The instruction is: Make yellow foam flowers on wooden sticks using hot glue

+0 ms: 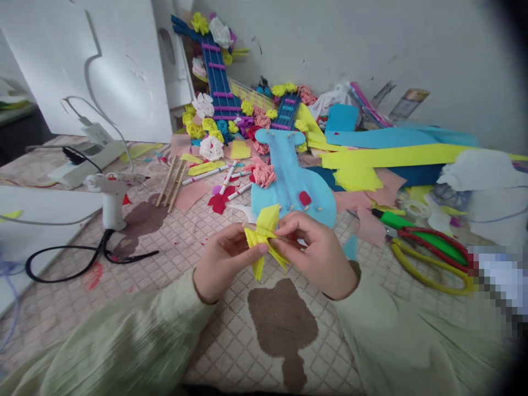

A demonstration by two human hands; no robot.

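Pale green sleeves (136, 324) lie nearest, ending at the left hand (223, 258) and right hand (317, 250), which meet, both pinching folded yellow paper (266, 228) above the counter (218, 352). Uneven pulling could tear it or loosen its folds. Its long axis runs roughly near to far, split ends pointing near.

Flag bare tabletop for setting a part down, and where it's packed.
Bare: the patterned cloth between the sleeves, below the yellow paper, including the brown patch; also a gap between the black cable and left hand. Crowded: the back, with blue guitar and flowers; right, by the scissors.
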